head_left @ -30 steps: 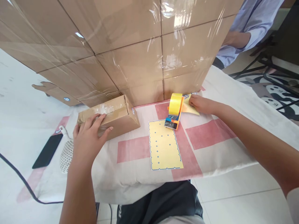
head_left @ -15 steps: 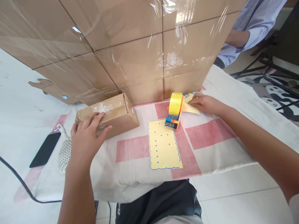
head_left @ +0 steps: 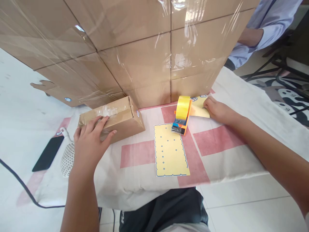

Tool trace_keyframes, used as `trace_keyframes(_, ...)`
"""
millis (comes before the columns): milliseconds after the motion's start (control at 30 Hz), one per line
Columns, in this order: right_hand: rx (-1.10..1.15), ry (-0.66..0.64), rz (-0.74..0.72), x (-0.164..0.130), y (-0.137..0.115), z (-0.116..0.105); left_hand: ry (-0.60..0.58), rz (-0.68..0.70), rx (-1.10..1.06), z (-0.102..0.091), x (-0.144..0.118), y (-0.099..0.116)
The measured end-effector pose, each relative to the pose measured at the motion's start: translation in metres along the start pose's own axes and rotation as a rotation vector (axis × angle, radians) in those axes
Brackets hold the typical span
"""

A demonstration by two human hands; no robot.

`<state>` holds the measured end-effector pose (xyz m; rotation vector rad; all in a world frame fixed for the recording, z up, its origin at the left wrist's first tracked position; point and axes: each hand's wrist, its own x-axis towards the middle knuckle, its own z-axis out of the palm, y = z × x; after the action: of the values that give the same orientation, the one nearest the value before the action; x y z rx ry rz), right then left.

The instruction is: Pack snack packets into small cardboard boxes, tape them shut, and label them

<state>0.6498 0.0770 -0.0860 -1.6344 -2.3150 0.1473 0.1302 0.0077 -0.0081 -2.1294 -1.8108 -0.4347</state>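
Observation:
My left hand (head_left: 88,144) rests on a small cardboard box (head_left: 123,124), fingers apart on its taped top and thumb by the front face. It does not wrap round the box. A yellow sheet of paper (head_left: 199,111), its edge lifted and curled, is pinched in my right hand (head_left: 218,109). Just left of that hand stands a tape dispenser (head_left: 180,124) with an orange frame and a yellow roll. The dispenser overlaps the top corner of a second yellow sheet (head_left: 170,154) with a blue scalloped border, which lies flat on the cloth.
A stack of cardboard boxes (head_left: 135,61) under clear wrap rises behind. At left lie a black phone (head_left: 48,154), a white perforated object (head_left: 67,159) and a dark cable (head_left: 18,178). A cloth (head_left: 135,183) covers the table. Another person's sleeve (head_left: 274,33) shows at upper right.
My right hand has moved a little to the right, holding the edge of the yellow sheet. My left hand stays on the box. The whole view has shifted slightly.

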Motion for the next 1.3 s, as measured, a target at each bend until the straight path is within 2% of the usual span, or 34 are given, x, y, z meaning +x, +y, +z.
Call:
trace_keyframes(100,0.036,0.163,-0.023,-0.010,0.002,-0.007,-0.008,-0.002,-0.003,-0.001,0.000,0.002)
trace_keyframes(200,0.112,0.262,-0.010,-0.015,-0.013,-0.022,-0.011,0.001,-0.007,-0.002,0.000,-0.001)
trace_keyframes(300,0.248,0.308,-0.032,-0.015,-0.056,-0.034,-0.023,0.051,-0.036,-0.004,-0.001,-0.012)
trace_keyframes(367,0.404,0.315,-0.158,-0.009,-0.099,-0.036,-0.045,0.123,-0.069,-0.007,-0.004,-0.023)
trace_keyframes(500,0.795,0.086,-0.420,0.016,-0.185,-0.016,-0.051,0.231,-0.113,-0.012,-0.012,-0.039)
trace_keyframes(567,0.846,0.003,-0.544,0.032,-0.214,0.001,-0.044,0.243,-0.119,-0.013,-0.016,-0.042)
trace_keyframes(633,0.845,-0.017,-0.621,0.047,-0.230,0.019,-0.044,0.246,-0.120,-0.012,-0.017,-0.043)
trace_keyframes(700,0.880,0.002,-0.590,0.058,-0.239,0.036,-0.045,0.238,-0.121,-0.012,-0.018,-0.042)
trace_keyframes(800,1.056,-0.021,-0.400,0.066,-0.246,0.055,-0.042,0.222,-0.132,-0.012,-0.018,-0.042)
trace_keyframes(933,1.422,-0.164,-0.105,0.066,-0.258,0.067,-0.034,0.227,-0.148,-0.011,-0.018,-0.042)
trace_keyframes(1033,1.534,-0.163,0.017,0.065,-0.267,0.073,-0.020,0.226,-0.148,-0.009,-0.018,-0.043)
trace_keyframes(1133,1.492,-0.118,0.069,0.068,-0.269,0.079,-0.010,0.231,-0.150,-0.007,-0.016,-0.044)
trace_keyframes(1200,1.350,-0.058,0.058,0.073,-0.264,0.080,-0.010,0.236,-0.149,-0.006,-0.015,-0.045)
trace_keyframes(1267,1.158,0.003,-0.031,0.080,-0.256,0.080,-0.011,0.236,-0.151,-0.007,-0.015,-0.046)
trace_keyframes(1300,1.083,-0.006,-0.116,0.083,-0.252,0.080,-0.017,0.235,-0.151,-0.007,-0.015,-0.047)
